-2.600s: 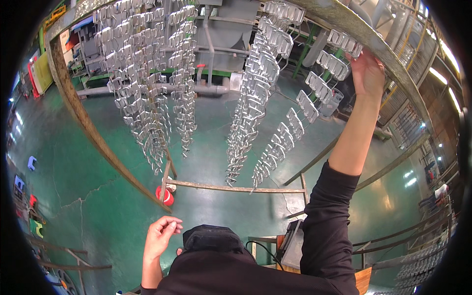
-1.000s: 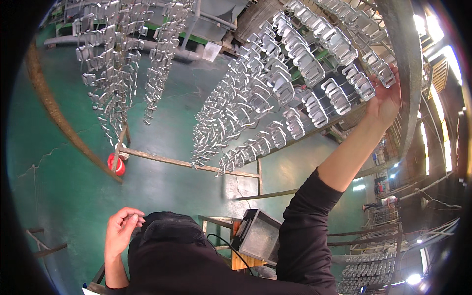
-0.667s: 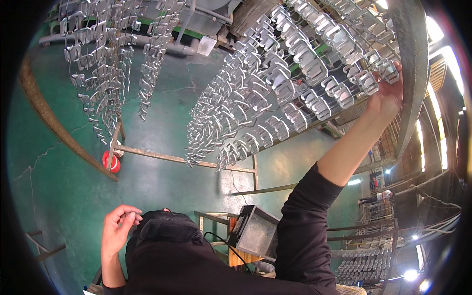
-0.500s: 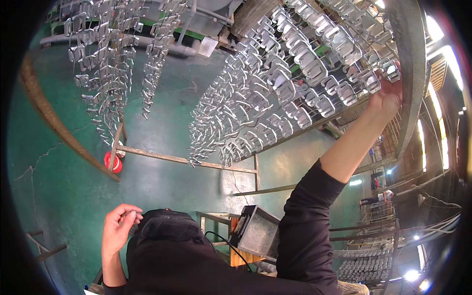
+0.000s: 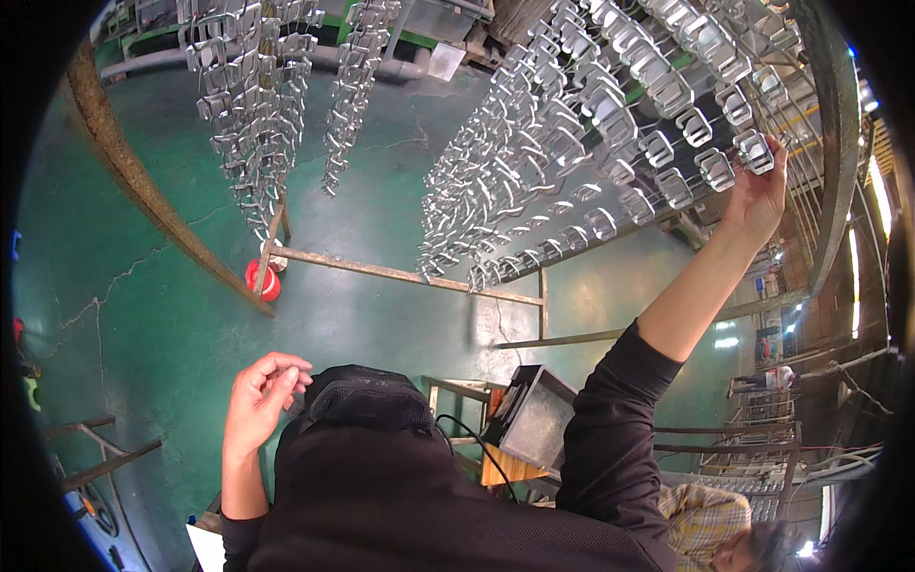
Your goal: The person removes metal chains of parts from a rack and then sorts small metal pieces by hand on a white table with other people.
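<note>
Many silvery, rounded rectangular metal frames (image 5: 610, 100) hang in strings at the upper right. My right arm stretches up to the outer end of these rows. There my right hand (image 5: 760, 202) has its fingers around a metal frame piece (image 5: 754, 151) that hangs at the end of a row; the frame hides part of the fingers. Low on the left, beside my body, my left hand (image 5: 259, 405) is raised with its fingers curled toward the thumb. Whatever lies between those fingertips, if anything, is too small to make out.
Further strings of metal frames (image 5: 250, 105) hang at the upper left. A curved rusty bar (image 5: 143, 205) and a low frame rail (image 5: 410, 275) cross the green floor. A red bucket (image 5: 264, 278), a grey tray (image 5: 538, 422) and a person in a checked shirt (image 5: 710, 524) are nearby.
The view has shifted, so the hanging frames and floor things sit further right and higher. My right hand stays at the row's end. A person in a checked shirt shows more at lower right.
</note>
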